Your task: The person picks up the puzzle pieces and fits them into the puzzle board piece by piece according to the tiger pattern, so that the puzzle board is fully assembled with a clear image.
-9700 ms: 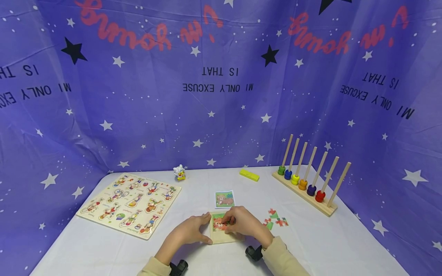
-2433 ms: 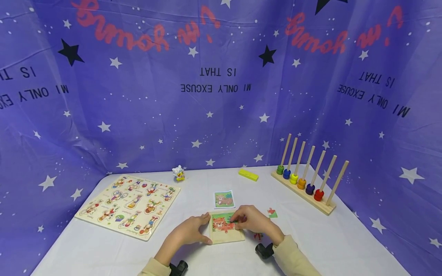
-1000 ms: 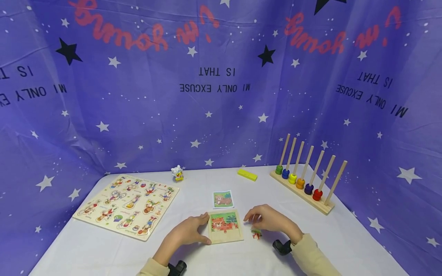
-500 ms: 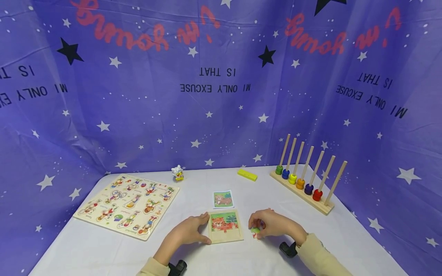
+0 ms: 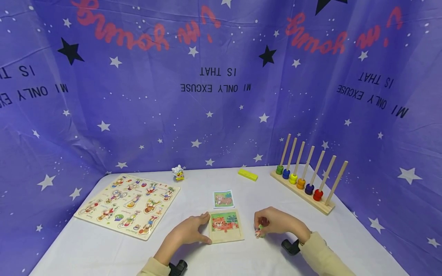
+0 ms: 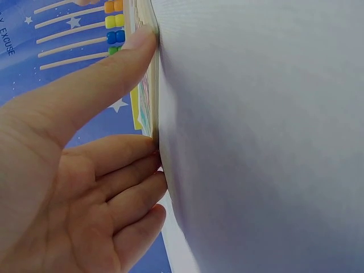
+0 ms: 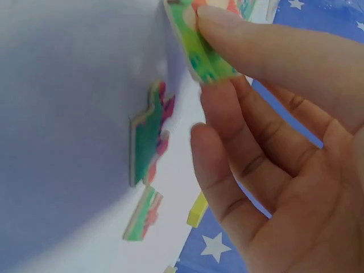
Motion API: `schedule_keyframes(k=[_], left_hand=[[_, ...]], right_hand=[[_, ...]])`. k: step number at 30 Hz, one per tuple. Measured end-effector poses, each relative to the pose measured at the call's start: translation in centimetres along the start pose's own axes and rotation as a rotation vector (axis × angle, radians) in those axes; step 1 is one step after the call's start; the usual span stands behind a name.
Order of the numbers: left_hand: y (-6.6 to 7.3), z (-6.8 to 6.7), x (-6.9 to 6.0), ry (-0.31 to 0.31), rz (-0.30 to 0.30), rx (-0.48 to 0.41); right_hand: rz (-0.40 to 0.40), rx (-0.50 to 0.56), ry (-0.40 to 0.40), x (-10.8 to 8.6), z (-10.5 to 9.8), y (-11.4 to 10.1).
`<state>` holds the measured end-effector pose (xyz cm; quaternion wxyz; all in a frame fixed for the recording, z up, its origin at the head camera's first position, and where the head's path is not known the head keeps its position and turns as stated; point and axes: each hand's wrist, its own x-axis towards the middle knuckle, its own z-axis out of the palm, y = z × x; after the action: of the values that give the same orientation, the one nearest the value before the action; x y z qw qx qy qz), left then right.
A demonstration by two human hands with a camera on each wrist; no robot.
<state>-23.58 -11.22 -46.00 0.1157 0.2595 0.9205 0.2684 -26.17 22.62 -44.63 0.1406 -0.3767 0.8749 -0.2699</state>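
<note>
A square wooden puzzle board (image 5: 226, 237) lies in front of me; joined pieces showing a red tiger (image 5: 222, 224) fill its upper part, with bare wood below. My left hand (image 5: 188, 231) rests at its left edge, thumb and fingertips touching the rim, as the left wrist view (image 6: 85, 170) also shows. To the right of the board, my right hand (image 5: 276, 221) pinches a green and red puzzle piece (image 7: 205, 48) between thumb and fingers. Two more puzzle pieces, one larger (image 7: 149, 139) and one smaller (image 7: 142, 216), lie on the cloth; the right hand hides them in the head view.
Behind the board lies a picture card (image 5: 223, 199). A large wooden picture board (image 5: 127, 205) is at left, a small white and yellow figure (image 5: 178, 173) and a yellow block (image 5: 248, 175) at the back. A peg stand with coloured beads (image 5: 304, 188) stands at right.
Several pieces have joined the tiger picture since the oldest frame. My right hand has left the board, moved right and picked up a puzzle piece. The left hand has stayed at the board's edge.
</note>
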Motion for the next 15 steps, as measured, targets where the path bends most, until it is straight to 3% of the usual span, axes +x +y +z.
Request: schedule_keyframes(k=[8, 15], left_hand=[[-0.03, 0.07, -0.05, 0.001, -0.002, -0.01], [-0.1, 0.07, 0.04, 0.0, -0.004, -0.015]], right_hand=[[-0.043, -0.02, 0.046, -0.2, -0.4, 0.17], [-0.015, 0.015, 0.061, 0.12, 0.0, 0.37]])
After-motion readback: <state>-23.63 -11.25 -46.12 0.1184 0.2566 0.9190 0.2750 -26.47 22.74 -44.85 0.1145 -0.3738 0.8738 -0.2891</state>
